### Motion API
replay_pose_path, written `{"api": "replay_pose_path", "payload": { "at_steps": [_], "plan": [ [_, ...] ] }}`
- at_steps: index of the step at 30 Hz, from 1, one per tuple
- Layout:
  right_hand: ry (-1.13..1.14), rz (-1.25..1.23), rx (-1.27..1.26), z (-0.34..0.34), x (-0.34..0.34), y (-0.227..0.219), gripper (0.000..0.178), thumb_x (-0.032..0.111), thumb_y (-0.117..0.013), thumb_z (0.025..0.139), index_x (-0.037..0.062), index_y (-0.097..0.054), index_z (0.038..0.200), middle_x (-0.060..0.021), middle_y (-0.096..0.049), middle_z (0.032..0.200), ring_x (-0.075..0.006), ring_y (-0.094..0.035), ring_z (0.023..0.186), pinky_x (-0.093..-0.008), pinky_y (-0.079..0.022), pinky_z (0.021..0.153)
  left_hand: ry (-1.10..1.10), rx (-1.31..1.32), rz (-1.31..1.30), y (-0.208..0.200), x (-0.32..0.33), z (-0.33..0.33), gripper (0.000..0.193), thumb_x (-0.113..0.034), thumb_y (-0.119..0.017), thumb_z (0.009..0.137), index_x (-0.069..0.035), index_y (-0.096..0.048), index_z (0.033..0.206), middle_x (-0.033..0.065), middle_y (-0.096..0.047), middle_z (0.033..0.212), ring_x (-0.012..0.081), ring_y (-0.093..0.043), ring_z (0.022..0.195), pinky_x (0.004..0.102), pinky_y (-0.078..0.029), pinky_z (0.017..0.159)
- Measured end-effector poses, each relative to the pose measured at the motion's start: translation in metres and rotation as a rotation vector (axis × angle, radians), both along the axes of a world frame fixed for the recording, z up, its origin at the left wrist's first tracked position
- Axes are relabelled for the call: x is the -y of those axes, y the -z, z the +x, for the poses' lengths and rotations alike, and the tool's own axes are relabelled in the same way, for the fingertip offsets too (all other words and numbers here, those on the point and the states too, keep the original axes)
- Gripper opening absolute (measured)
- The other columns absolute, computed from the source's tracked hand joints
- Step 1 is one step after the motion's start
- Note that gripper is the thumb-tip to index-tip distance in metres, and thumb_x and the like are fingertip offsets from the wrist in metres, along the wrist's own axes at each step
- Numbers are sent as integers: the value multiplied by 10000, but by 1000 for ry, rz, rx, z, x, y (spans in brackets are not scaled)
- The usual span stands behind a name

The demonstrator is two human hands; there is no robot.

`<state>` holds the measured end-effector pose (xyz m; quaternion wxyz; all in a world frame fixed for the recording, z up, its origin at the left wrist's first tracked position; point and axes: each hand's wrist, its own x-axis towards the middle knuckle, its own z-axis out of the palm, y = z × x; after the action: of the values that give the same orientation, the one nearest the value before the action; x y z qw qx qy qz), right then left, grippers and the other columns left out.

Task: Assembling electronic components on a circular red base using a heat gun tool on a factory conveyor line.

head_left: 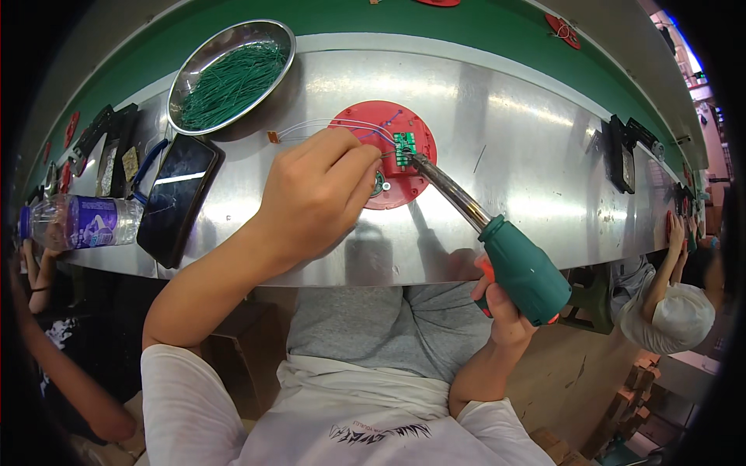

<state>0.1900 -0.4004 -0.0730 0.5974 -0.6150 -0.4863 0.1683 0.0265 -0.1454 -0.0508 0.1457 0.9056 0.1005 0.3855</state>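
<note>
My right hand [505, 314] is wrapped round the handle of a green soldering gun [522, 268] with orange parts. Its metal tip reaches a small green circuit board [405, 147] on a round red plastic disc [416, 186]. Close to the board's left side, my left hand [322, 190] is closed in a pinch on what looks like a thin wire; the fingertips are partly hidden. White wires [330, 121] arch from the board to a small brown piece [273, 137] beyond my left hand. A second small round part [378, 185] sits on the disc, partly covered by my fingers.
A steel bowl [177, 116] of green wires [237, 81] stands at the far left. Nearer are a black phone [180, 198], blue-handled pliers [149, 167] and a plastic bottle [93, 221]. A black fixture [620, 159] is on the right. Other people sit at both sides.
</note>
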Motion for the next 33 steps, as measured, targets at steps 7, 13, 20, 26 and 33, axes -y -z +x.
{"api": "replay_pose_path", "payload": {
  "at_steps": [7, 13, 20, 26, 33],
  "plan": [
    [14, 23, -117, -9, -7, -5, 399, 133, -697, 884, -101, -606, 1194, -239, -666, 1015, -190, -600, 562, -284, -485, 528, 8, -11, 24, 8, 0, 2, 113, -19, -694, 783, 0, -668, 891, 96, -612, 801, 266, -629, 694, 376, -510, 597],
    [51, 33, -387, -15, -10, -14, 315, -31, -705, 817, -77, -665, 1126, -142, -700, 969, -156, -641, 709, -291, -531, 639, 17, -47, -4, 5, 0, 2, 148, 20, -726, 792, 25, -701, 939, 125, -648, 818, 277, -645, 692, 371, -520, 601],
    [54, 32, -441, -15, -14, -21, 360, -47, -682, 819, -82, -631, 1174, -155, -691, 950, -162, -628, 672, -297, -524, 596, 15, -47, -3, 6, -2, 4, 142, 17, -721, 796, 23, -701, 937, 127, -657, 834, 280, -647, 700, 373, -525, 614],
    [113, 165, -274, -6, -15, -17, 532, 194, -632, 905, -131, -501, 1304, -278, -651, 958, -216, -585, 512, -284, -471, 441, 15, -53, -3, 5, 0, 4, 135, 14, -721, 804, 22, -702, 937, 126, -658, 837, 279, -648, 699, 373, -524, 614],
    [133, 183, -342, 6, -21, -5, 558, 220, -610, 925, -131, -458, 1332, -298, -642, 950, -227, -583, 471, -286, -467, 412, 12, -53, -14, 10, 1, 2, 141, 7, -725, 807, 16, -706, 946, 123, -656, 834, 273, -649, 692, 367, -521, 605]
  ]
}}
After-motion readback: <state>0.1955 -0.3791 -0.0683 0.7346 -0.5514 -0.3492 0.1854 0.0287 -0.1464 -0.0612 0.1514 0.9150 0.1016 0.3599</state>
